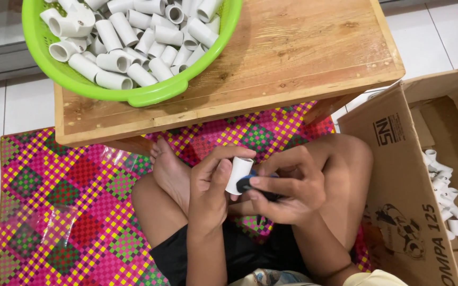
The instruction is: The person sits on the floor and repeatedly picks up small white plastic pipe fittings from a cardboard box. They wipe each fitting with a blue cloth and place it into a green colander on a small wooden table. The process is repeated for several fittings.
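Nearest the camera, over the crossed bare legs, left hand (210, 182) grasps a short white pipe fitting (238, 175) between thumb and fingers; right hand (287, 188) is clenched on a small dark blue-black object (246, 184), partly hidden, pressed against the fitting's lower end. Woven pink mat (70, 212) underneath. Far side: low wooden table (303, 47) carrying green basket (155, 92) of white fittings (133, 37); right: open cardboard box (398, 175) holding more.

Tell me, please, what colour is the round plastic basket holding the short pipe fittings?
The round plastic basket is bright lime green, seen in the head view.
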